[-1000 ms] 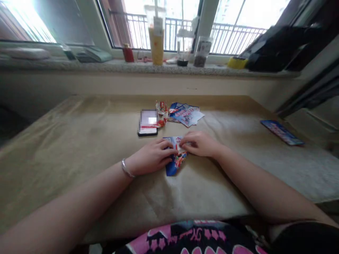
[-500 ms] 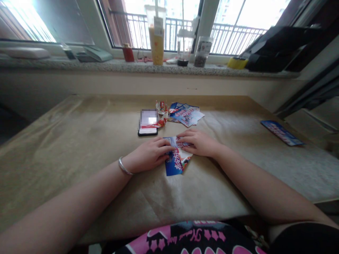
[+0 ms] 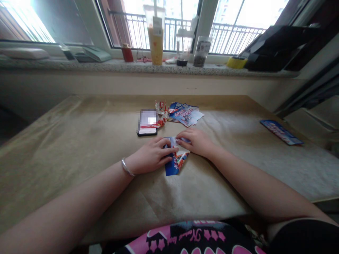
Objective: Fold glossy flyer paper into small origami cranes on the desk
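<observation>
A blue printed paper leaflet (image 3: 171, 169) lies on the table in front of me, its right side folded over so that a white and multicoloured underside shows. My left hand (image 3: 156, 153) rests on its left part, fingers spread and pressing the paper down. At the upper right, my right hand (image 3: 197, 141) has bent fingers on the folded flap, with the thumb side close to the paper. Parts of the leaflet are hidden beneath both hands.
Beyond my hands are a phone (image 3: 147, 132), a crumpled red and white wrapper (image 3: 162, 120) and a fanned stack of leaflets (image 3: 186, 114). Another blue leaflet (image 3: 280, 132) lies far right. Cups, including a tall yellow one (image 3: 155, 46), stand on the windowsill (image 3: 119, 67).
The leaflet's right side has been drawn further left with my right hand, narrowing its visible blue face. My left fingers have stretched slightly further across the paper.
</observation>
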The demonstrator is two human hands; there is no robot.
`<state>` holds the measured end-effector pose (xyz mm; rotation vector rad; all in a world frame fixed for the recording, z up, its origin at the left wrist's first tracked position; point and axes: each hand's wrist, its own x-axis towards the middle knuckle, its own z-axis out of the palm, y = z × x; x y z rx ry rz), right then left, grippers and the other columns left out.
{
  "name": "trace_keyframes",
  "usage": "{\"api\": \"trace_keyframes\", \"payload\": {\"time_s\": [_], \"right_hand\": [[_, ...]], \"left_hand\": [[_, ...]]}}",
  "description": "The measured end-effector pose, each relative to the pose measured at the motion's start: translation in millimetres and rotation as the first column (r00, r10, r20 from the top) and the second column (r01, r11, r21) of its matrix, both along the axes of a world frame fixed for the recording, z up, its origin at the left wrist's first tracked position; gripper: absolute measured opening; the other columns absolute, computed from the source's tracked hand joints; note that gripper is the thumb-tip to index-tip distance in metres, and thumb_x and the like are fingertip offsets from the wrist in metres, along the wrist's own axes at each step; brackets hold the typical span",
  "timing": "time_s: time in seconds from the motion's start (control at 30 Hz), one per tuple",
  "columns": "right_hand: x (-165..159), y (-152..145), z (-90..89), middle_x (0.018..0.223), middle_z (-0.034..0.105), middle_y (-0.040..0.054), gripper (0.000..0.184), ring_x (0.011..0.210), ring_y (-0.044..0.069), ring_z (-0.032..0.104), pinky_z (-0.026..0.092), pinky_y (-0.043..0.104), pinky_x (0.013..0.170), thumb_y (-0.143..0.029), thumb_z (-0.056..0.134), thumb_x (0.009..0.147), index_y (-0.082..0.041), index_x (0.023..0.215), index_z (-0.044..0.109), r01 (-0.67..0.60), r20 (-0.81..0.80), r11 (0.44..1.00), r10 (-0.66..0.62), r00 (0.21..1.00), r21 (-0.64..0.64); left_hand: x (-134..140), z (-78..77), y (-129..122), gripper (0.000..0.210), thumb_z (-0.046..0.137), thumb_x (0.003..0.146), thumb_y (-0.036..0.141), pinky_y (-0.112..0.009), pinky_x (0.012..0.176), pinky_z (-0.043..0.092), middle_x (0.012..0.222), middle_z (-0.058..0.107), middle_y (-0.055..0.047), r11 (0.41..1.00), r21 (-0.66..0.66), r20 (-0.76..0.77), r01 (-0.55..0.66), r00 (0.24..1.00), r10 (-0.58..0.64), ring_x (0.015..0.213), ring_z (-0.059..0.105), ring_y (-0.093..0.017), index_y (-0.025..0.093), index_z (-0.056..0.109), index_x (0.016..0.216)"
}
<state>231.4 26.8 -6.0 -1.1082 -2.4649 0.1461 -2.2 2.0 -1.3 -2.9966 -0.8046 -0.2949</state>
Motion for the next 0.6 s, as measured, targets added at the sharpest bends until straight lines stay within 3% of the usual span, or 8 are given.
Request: {"api": "trace_keyframes", "payload": {"time_s": [0.23, 0.47, 0.6], "right_hand": [[12.6, 0.4, 2.5, 0.1, 0.07, 0.0076, 0.017, 0.093, 0.018, 0.064, 0.049, 0.032, 0.085, -0.024, 0.054, 0.087, -0.019, 0.088, 0.07, -0.204, -0.129, 0.979, 0.202, 0.971, -0.002], [17.4, 1.7, 7.3, 0.102, 0.072, 0.0065, 0.021, 0.094, 0.019, 0.065, 0.05, 0.034, 0.086, -0.026, 0.054, 0.088, -0.021, 0.092, 0.074, -0.284, 0.024, 0.958, 0.285, 0.958, -0.028], [19.4, 1.2, 10.0, 0.111, 0.071, 0.0053, 0.024, 0.1, 0.02, 0.063, 0.049, 0.036, 0.09, -0.027, 0.052, 0.09, -0.023, 0.098, 0.074, -0.273, 0.112, 0.961, 0.276, 0.955, -0.039]], "left_hand": [[0.5, -1.3, -0.6, 0.032, 0.043, 0.096, 0.033, -0.041, 0.097, 0.043, 0.116, 0.053, -0.01, 0.997, -0.065, 0.065, -0.049, 0.996, 0.054, 0.106, 0.049, -0.023, 0.024, 0.059, 0.122], [-8.9, 2.1, 7.3, 0.027, 0.046, 0.094, 0.026, -0.038, 0.09, 0.049, 0.11, 0.062, -0.01, 0.995, -0.1, 0.14, 0.003, 0.99, 0.011, 0.099, 0.056, -0.021, 0.018, 0.062, 0.114], [-21.5, 3.1, 15.7, 0.027, 0.046, 0.093, 0.02, -0.037, 0.098, 0.048, 0.117, 0.064, -0.008, 0.987, -0.124, 0.158, 0.104, 0.984, -0.084, 0.11, 0.057, -0.019, 0.019, 0.063, 0.114]]}}
